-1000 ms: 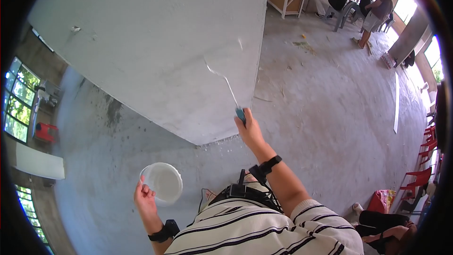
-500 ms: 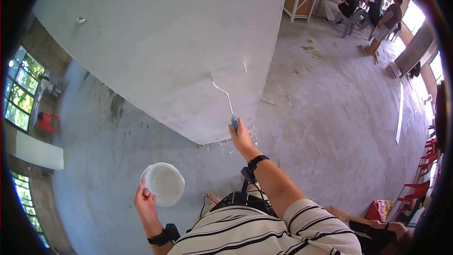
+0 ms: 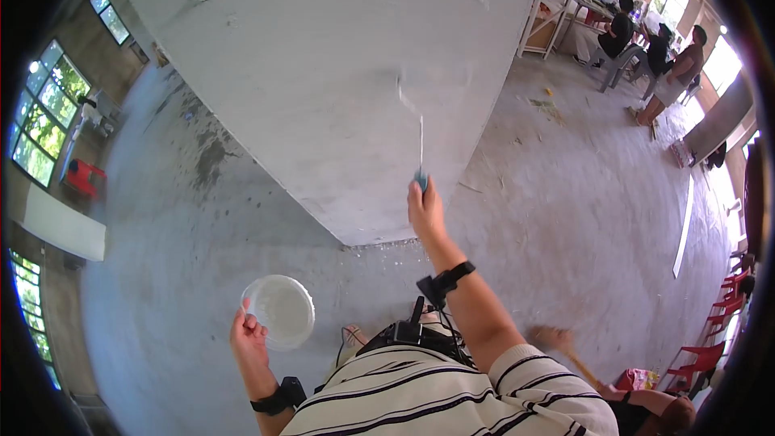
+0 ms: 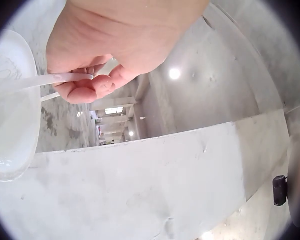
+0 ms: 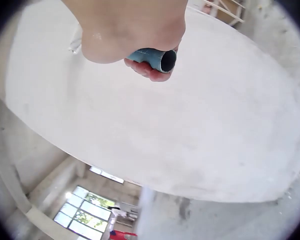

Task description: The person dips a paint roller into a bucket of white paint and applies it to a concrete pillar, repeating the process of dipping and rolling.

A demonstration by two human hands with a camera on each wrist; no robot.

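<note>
My right hand [image 3: 426, 214] grips the blue-green handle [image 5: 149, 57] of a paint roller, its fingers curled round it. From the handle the roller's bent metal rod [image 3: 421, 141] runs up to the white wall [image 3: 323, 121], where the roller head blends with the pale surface. Low at the left, my left hand [image 3: 249, 341] holds a white plastic bucket [image 3: 292, 286] by its thin bail handle [image 4: 40, 81]. That strip passes under the curled fingers in the left wrist view. Wet white paint shows inside the bucket.
White splashes [image 3: 387, 254] dot the concrete floor along the wall's foot. Several people [image 3: 617, 28] sit or stand by a table at the back right. Red chairs [image 3: 694, 362] line the right side, near another person [image 3: 674, 416]. A red stool [image 3: 83, 178] stands far left.
The right hand with the roller first dips, then rises along the wall. The view has turned, shifting the wall rightward. My left hand and the bucket stay nearly where they were.
</note>
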